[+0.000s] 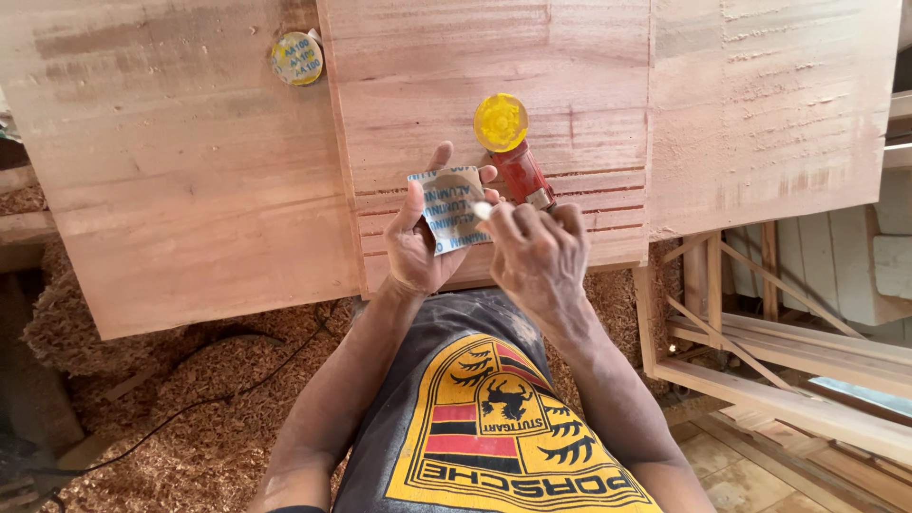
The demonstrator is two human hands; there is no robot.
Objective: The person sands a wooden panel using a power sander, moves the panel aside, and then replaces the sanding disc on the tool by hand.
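Pale wooden boards (180,171) fill the upper frame. A round sanding disc (297,58) lies at upper left. Sawdust (190,408) and a black cable (218,380) cover the floor at lower left. A wooden frame (760,323) stands at right.

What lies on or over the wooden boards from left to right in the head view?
Round sanding disc lying alone on the left board → left hand → square piece of sandpaper it holds → right hand pinching the paper's edge. The yellow-padded red tool sits just beyond the hands.
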